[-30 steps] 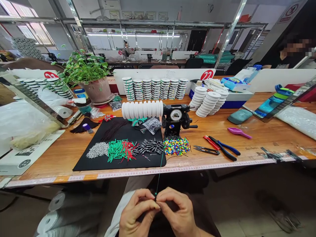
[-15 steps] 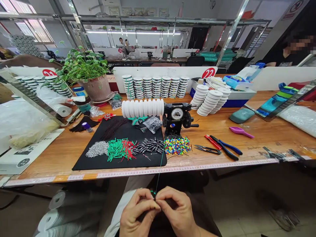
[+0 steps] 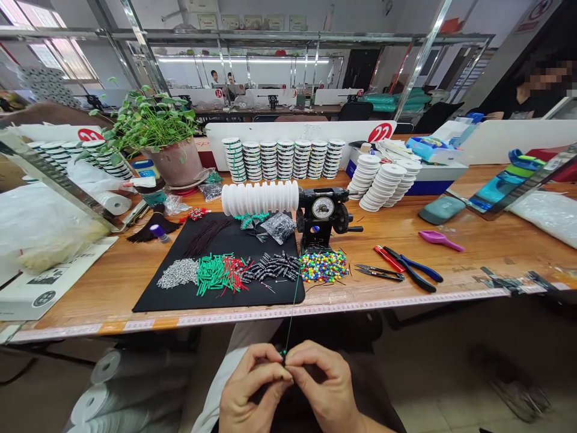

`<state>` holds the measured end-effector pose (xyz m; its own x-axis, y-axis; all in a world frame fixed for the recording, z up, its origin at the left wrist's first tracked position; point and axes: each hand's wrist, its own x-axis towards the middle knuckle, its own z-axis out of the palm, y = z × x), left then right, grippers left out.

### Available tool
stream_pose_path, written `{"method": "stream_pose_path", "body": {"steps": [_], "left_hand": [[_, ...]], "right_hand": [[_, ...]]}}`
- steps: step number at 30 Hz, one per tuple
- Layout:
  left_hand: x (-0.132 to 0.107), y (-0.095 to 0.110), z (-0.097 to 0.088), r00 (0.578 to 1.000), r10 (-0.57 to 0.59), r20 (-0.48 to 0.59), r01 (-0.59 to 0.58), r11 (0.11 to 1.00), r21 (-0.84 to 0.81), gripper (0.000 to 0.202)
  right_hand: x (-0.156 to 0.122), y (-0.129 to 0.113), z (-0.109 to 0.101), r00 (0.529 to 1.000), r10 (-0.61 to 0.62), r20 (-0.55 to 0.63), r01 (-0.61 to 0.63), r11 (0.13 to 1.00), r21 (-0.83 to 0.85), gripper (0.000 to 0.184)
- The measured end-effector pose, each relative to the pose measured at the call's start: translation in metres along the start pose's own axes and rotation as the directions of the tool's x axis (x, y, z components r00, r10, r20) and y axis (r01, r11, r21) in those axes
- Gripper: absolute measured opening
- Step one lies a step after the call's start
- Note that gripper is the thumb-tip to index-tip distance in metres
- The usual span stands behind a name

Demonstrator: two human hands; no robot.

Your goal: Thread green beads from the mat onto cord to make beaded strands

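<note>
Below the table edge, over the lap, my left hand [image 3: 256, 388] and my right hand [image 3: 322, 385] meet with pinched fingertips. Between them is a small dark piece with green on it [image 3: 283, 355], mostly covered by the fingers. A thin green line [image 3: 295, 300] runs from it up past the table edge towards the beads. On the black mat [image 3: 155, 294] lie grey beads [image 3: 177, 273], green tubes [image 3: 211, 273], red pieces [image 3: 234, 270] and black-and-silver pieces [image 3: 273, 266]. Multicoloured beads [image 3: 324, 266] lie to the right.
A black hand-crank winder [image 3: 322, 210] carries white spools [image 3: 261, 198]. To its right are scissors [image 3: 378, 272], blue-handled pliers [image 3: 417, 270] and a pink scoop [image 3: 440, 240]. Spool stacks [image 3: 283, 159] and a potted plant [image 3: 174, 159] stand behind. Another person [image 3: 525, 96] is at far right.
The green bit at the fingertips has shifted slightly right and now sits between both hands. Both hands stay pinched in nearly the same place.
</note>
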<state>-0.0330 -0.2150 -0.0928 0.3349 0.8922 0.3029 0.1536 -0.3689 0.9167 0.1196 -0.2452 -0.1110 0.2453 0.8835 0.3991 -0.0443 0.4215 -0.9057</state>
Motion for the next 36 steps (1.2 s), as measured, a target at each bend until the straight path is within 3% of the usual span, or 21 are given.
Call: {"method": "stream_pose_path", "body": {"steps": [3,9,17,22,27,36], "left_hand": [[-0.001,0.001,0.003,1.000,-0.029,0.001,0.029,0.999,-0.037,0.006],[-0.006,0.004,0.013,0.983,-0.141,-0.114,0.124,0.982,-0.144,0.015],[-0.005,-0.002,0.002,0.999,-0.042,0.018,0.042,0.998,-0.050,0.007],[-0.008,-0.002,0.009,0.990,-0.114,-0.078,0.107,0.990,-0.096,0.009],[-0.006,-0.002,0.006,0.997,-0.079,-0.005,0.078,0.995,-0.065,0.007],[-0.003,-0.004,0.004,0.999,-0.033,0.003,0.033,0.998,-0.046,0.008]], "right_hand": [[0.000,0.001,-0.001,1.000,-0.026,-0.006,0.026,1.000,-0.007,0.009],[-0.003,0.004,0.000,1.000,-0.004,-0.025,0.003,0.999,-0.034,0.010],[-0.003,0.006,0.000,0.999,-0.010,0.035,0.011,0.999,-0.034,0.010],[-0.005,0.006,0.000,0.996,0.089,-0.022,-0.089,0.996,0.003,0.010],[-0.003,0.005,0.000,0.997,0.076,-0.032,-0.075,0.997,0.014,0.010],[-0.003,0.004,-0.002,0.999,0.041,0.002,-0.041,0.999,-0.011,0.012]]}}
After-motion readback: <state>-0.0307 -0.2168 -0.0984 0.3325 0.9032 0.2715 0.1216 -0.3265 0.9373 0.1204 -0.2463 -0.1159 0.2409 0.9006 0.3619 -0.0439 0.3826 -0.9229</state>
